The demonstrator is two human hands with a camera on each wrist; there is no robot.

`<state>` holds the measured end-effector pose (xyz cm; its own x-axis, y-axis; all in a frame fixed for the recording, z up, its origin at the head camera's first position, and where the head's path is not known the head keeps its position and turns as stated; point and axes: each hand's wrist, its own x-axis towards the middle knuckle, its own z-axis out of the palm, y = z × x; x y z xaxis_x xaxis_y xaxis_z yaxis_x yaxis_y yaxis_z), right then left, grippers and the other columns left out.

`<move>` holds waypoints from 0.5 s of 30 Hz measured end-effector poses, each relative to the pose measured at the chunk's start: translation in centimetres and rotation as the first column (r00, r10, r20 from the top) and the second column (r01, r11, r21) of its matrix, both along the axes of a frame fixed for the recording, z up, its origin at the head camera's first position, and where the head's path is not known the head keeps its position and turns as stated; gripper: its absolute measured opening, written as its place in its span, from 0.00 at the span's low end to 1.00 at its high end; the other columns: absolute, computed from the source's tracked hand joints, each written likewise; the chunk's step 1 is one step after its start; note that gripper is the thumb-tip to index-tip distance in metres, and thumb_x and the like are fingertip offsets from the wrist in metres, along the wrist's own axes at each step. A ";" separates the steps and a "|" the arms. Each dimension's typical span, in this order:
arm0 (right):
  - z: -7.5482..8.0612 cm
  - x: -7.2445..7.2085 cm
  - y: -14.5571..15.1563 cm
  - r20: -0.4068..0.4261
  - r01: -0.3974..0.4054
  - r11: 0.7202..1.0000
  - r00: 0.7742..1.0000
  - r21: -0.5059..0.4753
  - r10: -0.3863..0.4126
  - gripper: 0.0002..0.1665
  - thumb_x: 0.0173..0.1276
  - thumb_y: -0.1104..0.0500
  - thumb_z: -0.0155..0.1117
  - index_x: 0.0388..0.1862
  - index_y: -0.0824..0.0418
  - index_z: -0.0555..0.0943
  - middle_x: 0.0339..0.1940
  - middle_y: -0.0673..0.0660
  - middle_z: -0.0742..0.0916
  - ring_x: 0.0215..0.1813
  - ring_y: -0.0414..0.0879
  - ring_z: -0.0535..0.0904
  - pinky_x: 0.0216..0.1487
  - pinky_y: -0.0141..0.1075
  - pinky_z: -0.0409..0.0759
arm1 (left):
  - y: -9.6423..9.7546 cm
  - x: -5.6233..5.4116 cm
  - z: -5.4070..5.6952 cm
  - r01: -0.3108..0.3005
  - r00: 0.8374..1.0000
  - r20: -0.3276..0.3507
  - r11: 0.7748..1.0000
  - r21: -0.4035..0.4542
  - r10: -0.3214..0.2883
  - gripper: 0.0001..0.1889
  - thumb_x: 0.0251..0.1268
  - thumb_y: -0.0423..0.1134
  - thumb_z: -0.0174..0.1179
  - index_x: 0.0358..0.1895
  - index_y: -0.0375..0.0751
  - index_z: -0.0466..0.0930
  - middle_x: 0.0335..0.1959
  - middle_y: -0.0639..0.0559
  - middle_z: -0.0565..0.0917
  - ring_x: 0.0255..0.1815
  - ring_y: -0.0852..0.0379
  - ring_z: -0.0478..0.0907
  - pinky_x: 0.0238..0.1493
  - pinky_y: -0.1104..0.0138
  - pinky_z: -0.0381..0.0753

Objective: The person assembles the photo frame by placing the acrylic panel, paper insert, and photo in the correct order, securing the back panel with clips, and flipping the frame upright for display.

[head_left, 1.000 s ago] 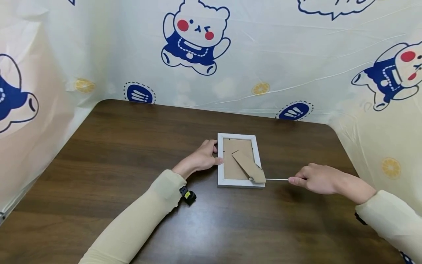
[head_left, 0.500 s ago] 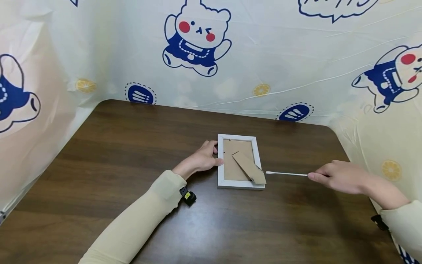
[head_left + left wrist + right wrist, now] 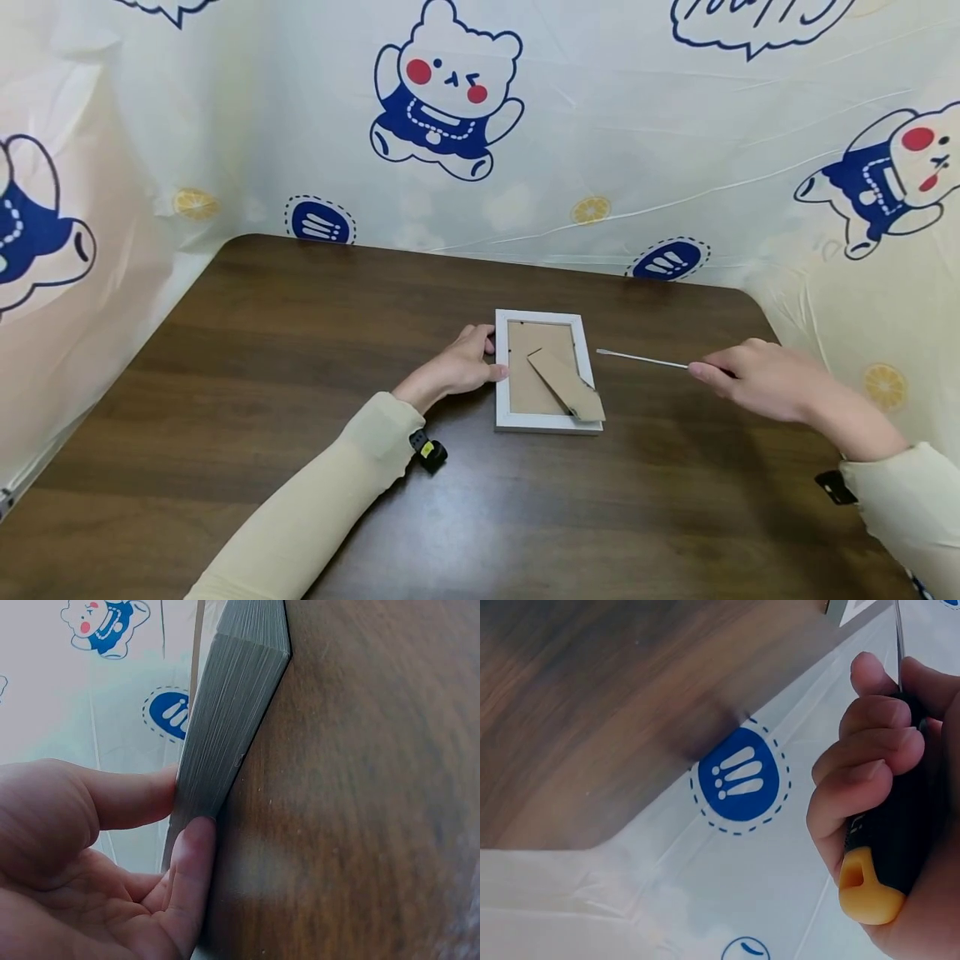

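Observation:
A white picture frame [image 3: 546, 423] lies back side up on the table, with brown backing board [image 3: 522, 392] inside it. Its cardboard stand leg [image 3: 567, 385] slants across the board, one corner over the lower right of the frame. My left hand [image 3: 456, 364] grips the left side, thumb at the upper edge and fingers against the grey side wall, as the left wrist view shows. My right hand [image 3: 768, 383] holds a screwdriver [image 3: 885, 825] by its black and yellow handle. Its thin metal shaft [image 3: 643, 359] points left, the tip just right of the frame and apart from it.
The dark wooden table [image 3: 300, 333] has rounded far corners. Behind it and at both sides hangs a pale curtain [image 3: 615, 100] printed with bears and lemon slices. A black strap with a small device [image 3: 428, 451] sits on the left wrist.
The screwdriver tip has come away from the stand leg's lower corner. My right hand moved right, then a little away from me and left. My left hand and the frame stayed put.

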<state>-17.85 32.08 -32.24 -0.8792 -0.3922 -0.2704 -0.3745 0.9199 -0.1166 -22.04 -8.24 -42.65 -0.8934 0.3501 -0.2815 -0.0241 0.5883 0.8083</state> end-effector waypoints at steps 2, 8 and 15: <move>-0.2 -0.1 -0.4 -0.018 -0.005 1.000 1.000 -0.010 0.005 0.24 0.85 0.38 0.52 0.47 0.50 0.89 0.26 0.40 0.83 0.34 0.38 0.79 0.42 0.47 0.81 | 0.0 0.0 0.0 0.001 1.000 0.002 1.000 0.001 -0.001 0.43 0.75 0.41 0.67 0.84 0.35 0.53 0.67 0.42 0.71 0.66 0.46 0.71 0.73 0.53 0.68; -0.6 -0.8 -1.6 -0.071 -0.012 0.999 0.997 -0.038 0.009 0.25 0.85 0.40 0.53 0.53 0.54 0.90 0.28 0.43 0.84 0.36 0.42 0.81 0.45 0.51 0.82 | -0.2 0.0 -0.1 -0.012 1.000 0.004 1.000 -0.007 0.012 0.43 0.75 0.42 0.68 0.84 0.35 0.53 0.67 0.43 0.71 0.65 0.47 0.72 0.73 0.53 0.68; -1.4 -1.1 -2.4 -0.093 0.001 0.999 0.996 -0.041 -0.005 0.25 0.85 0.43 0.55 0.57 0.59 0.89 0.37 0.52 0.90 0.42 0.50 0.87 0.48 0.57 0.83 | 0.1 -0.1 -0.1 0.001 1.000 -0.002 1.000 -0.001 -0.001 0.43 0.75 0.42 0.68 0.84 0.35 0.53 0.67 0.42 0.71 0.66 0.47 0.71 0.73 0.53 0.69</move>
